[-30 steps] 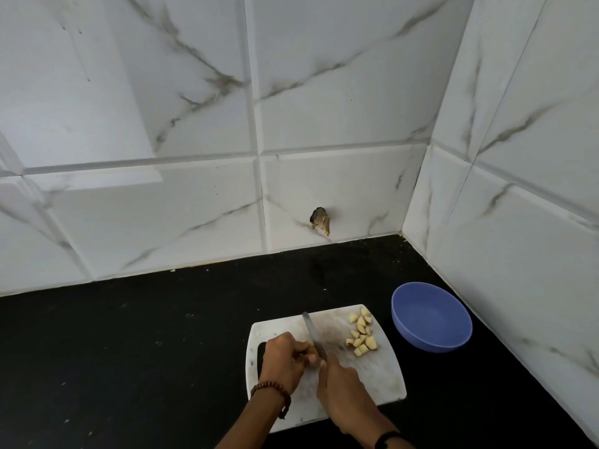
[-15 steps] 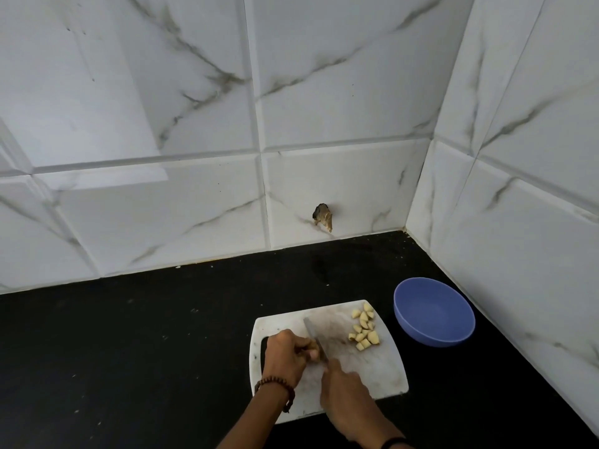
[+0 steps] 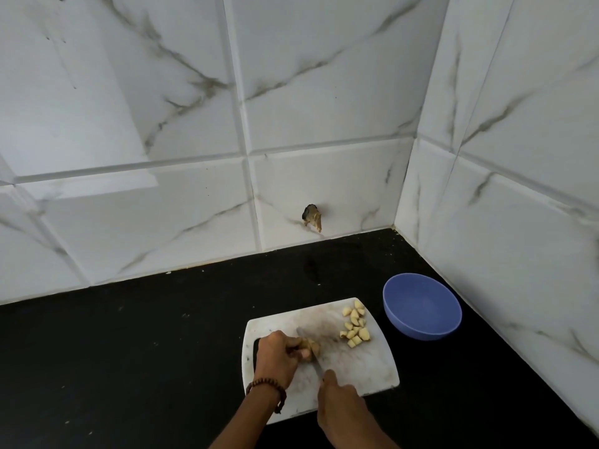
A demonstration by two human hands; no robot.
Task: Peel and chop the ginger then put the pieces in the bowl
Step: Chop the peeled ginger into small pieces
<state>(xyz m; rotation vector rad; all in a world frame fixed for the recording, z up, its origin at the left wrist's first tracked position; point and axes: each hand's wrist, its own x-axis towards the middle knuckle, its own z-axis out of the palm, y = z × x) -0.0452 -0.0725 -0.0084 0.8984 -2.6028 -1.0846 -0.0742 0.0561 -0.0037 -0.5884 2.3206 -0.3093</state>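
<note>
"How far along is it?"

"Partway through the chopping, I'd say. A little heap of cut pieces (image 3: 355, 325) lies at one o'clock on the white cutting board (image 3: 366, 367). They're pale all over, so the peeling looks done for those."

"And what's left to cut?"

"One ginger lump (image 3: 311, 346), near nine o'clock on the board. The left hand (image 3: 278, 354) pinches it, fingers curled over the top. The right hand (image 3: 340, 403), down at six o'clock, is closed round the handle of the knife (image 3: 317, 366), forefinger laid forward. The blade lies across the lump, close against the left fingertips."

"Any skin on that lump?"

"Too small to tell from here."

"And the bowl?"

"The blue bowl (image 3: 421, 309) sits on the black counter (image 3: 129, 351), at two o'clock from the board, just beside its corner. Nothing is in it. So the lump needs a few more cuts by my reckoning, and moving all the pieces across is not yet begun."
</note>
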